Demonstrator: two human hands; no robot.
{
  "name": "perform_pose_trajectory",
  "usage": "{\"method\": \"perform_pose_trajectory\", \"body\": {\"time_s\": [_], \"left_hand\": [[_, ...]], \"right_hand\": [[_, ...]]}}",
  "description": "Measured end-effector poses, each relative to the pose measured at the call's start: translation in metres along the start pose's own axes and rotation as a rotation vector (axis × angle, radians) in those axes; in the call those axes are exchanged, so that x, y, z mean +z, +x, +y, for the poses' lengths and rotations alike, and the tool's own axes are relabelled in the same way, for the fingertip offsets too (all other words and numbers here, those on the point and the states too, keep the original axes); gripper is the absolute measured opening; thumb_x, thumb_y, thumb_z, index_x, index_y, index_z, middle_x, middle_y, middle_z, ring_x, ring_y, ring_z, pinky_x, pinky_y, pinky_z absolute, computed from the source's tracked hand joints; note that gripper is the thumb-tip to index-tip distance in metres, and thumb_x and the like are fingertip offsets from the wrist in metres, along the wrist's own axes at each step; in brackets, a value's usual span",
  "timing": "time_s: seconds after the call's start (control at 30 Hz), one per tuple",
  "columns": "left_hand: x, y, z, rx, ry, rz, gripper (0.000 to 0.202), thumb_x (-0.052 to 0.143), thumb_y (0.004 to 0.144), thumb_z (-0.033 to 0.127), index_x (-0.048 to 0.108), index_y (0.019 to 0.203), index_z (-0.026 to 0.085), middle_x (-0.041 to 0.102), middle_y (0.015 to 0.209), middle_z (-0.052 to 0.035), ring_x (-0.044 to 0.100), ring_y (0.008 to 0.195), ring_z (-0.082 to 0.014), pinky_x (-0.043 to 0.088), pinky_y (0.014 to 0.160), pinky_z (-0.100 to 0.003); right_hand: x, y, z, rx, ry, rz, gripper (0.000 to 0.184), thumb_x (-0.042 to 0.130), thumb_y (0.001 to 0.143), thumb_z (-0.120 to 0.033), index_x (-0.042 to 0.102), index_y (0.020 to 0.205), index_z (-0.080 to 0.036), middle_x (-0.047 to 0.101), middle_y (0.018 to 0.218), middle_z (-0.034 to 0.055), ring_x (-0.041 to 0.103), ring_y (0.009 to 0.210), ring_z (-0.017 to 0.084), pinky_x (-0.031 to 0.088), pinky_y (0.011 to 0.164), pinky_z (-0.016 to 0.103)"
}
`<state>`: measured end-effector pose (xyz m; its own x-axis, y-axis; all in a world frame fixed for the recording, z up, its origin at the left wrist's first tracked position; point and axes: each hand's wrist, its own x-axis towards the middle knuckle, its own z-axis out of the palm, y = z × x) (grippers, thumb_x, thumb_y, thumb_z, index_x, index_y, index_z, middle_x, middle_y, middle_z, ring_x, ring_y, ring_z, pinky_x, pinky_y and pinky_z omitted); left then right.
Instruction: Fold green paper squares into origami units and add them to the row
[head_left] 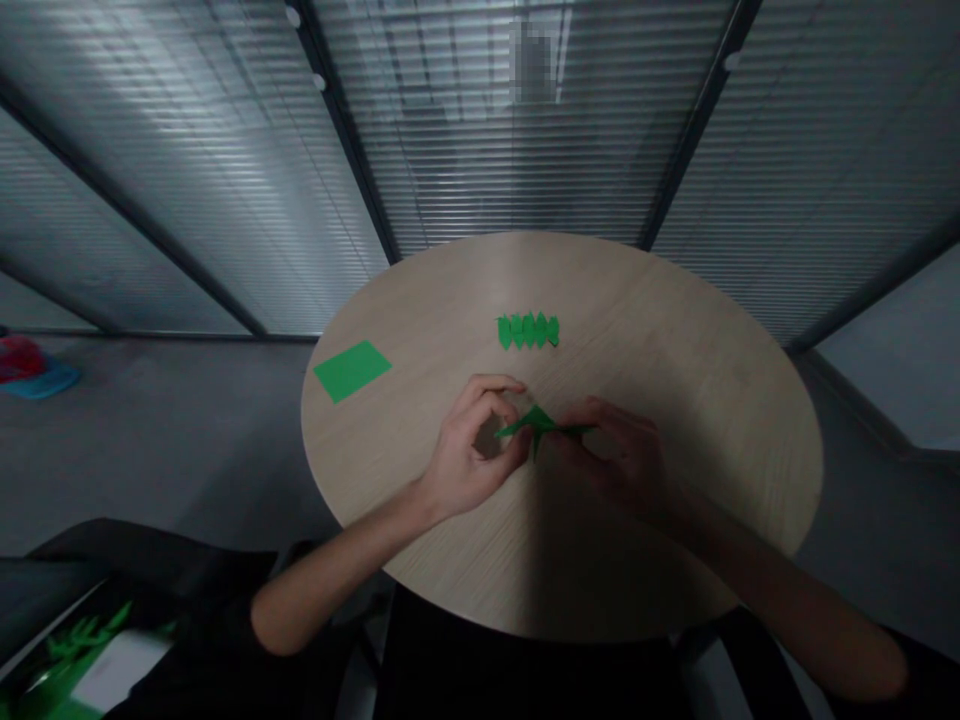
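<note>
Both hands work over the near middle of a round pale wood-grain table (675, 330), holding a folded piece of green paper (536, 425) that spreads into narrow pointed arms. The left hand (472, 450) has its grip clamped on the paper's left point, thumb and curled fingers closing around it. The right hand (611, 455), in shadow, has its grip clamped on the right side, fingers together over the fold. The paper sits in the air just above the table, between the hands. Farther out on the table lie a pleated green paper strip (527, 331) and, toward the left edge, a flat green paper rectangle (352, 370), well apart from each other. A red and blue object (34, 370) sits on the floor beyond.
</note>
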<state>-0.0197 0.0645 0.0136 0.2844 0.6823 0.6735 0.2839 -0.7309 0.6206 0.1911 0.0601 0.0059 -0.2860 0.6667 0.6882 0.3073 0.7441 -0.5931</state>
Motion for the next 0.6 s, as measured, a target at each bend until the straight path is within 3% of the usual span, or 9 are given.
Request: {"method": "perform_pose_trajectory", "body": {"time_s": [0.2, 0.37, 0.6], "left_hand": [[0.0038, -0.0017, 0.0008, -0.128, -0.192, -0.111, 0.017, 0.064, 0.088, 0.010, 0.051, 0.092, 0.021, 0.066, 0.122, -0.0111, 0.065, 0.109, -0.0222, 0.053, 0.091, -0.041], [0.0034, 0.0007, 0.0002, -0.060, -0.053, -0.061, 0.013, 0.066, 0.088, 0.012, 0.057, 0.091, 0.020, 0.065, 0.120, -0.0106, 0.062, 0.112, -0.0239, 0.052, 0.094, -0.044], [0.0036, -0.0015, -0.0002, 0.024, -0.006, -0.057, 0.017, 0.064, 0.089, 0.010, 0.058, 0.100, 0.021, 0.066, 0.117, -0.0093, 0.065, 0.108, -0.0215, 0.054, 0.091, -0.039]], "right_hand": [[-0.0003, 0.0008, -0.0005, -0.029, 0.043, -0.002, 0.018, 0.069, 0.089, -0.010, 0.067, 0.100, -0.024, 0.067, 0.088, 0.0011, 0.067, 0.078, 0.015, 0.055, 0.068, 0.028], [0.0001, 0.0017, -0.0030, -0.067, -0.006, -0.016, 0.015, 0.069, 0.090, -0.013, 0.066, 0.100, -0.025, 0.067, 0.089, 0.0015, 0.066, 0.077, 0.015, 0.057, 0.069, 0.029], [-0.0001, -0.0008, -0.0038, -0.123, -0.058, 0.012, 0.018, 0.068, 0.090, -0.012, 0.066, 0.103, -0.024, 0.067, 0.087, 0.0015, 0.067, 0.075, 0.015, 0.058, 0.067, 0.027]]}}
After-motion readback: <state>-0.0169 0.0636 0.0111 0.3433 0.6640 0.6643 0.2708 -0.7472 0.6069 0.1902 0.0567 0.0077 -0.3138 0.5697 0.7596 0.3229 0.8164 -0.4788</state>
